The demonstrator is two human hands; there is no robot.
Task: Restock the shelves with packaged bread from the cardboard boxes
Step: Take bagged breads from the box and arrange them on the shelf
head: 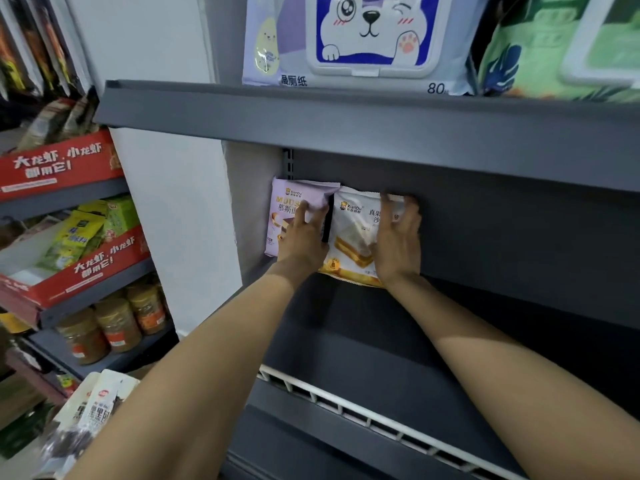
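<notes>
Head view, left hand fingers spread on purple bread pack, right hand fingers pinching white bread pack

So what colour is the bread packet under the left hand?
Pale purple bread packet, seen in the head view.
</notes>
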